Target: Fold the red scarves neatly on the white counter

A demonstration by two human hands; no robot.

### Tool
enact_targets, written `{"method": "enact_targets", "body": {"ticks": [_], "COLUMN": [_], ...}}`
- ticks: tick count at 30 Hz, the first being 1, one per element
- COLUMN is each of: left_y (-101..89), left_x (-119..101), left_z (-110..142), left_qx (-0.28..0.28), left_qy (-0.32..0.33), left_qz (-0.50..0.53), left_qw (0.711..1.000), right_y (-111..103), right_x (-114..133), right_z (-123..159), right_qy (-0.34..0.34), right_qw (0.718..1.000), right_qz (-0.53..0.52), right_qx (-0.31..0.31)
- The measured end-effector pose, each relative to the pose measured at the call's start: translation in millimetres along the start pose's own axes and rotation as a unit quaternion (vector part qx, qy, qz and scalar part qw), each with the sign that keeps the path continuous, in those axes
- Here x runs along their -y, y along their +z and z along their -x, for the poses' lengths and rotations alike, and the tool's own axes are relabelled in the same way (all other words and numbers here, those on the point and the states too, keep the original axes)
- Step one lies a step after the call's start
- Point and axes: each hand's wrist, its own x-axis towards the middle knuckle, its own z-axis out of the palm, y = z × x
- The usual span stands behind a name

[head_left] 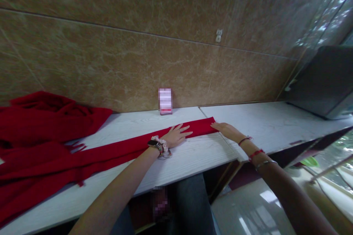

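Observation:
A long red scarf (110,149) lies along the white tabletop, folded into a narrow strip toward its right end. My left hand (175,136) rests flat on this strip with its fingers spread. At the strip's right end, my right hand (224,129) touches the edge with its fingers stretched out; the thumb is hard to make out. Fringe shows on the left part of the cloth. More red cloth (49,117) is heaped at the far left, and I cannot tell whether it is one piece with the scarf.
A phone-like upright object (165,101) with a blurred front leans by the brown marbled wall (124,66). A large dark box-shaped object (322,80) stands at the right end of the white table (264,121). A small white hook (218,36) is on the wall.

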Motion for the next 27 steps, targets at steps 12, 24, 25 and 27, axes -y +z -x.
{"method": "enact_targets", "body": {"ticks": [12,24,25,27], "left_y": [11.5,6.6,5.4,3.4], "left_x": [2,17,18,19], "left_z": [-3,55,66,83], "left_qx": [-0.020,-0.006,-0.004,-0.008], "left_qy": [0.004,-0.031,-0.043,-0.066], "left_qz": [-0.019,-0.024,-0.028,-0.036], "left_qw": [1.000,0.999,0.999,0.997], "right_y": [-28,23,22,17], "right_x": [19,32,25,16], "right_z": [-50,-56,-54,-53], "right_qy": [0.094,0.199,0.216,0.247], "right_qw": [0.991,0.980,0.976,0.969], "right_qz": [-0.067,-0.005,-0.015,-0.031], "right_qx": [-0.069,-0.018,-0.011,0.004]}}
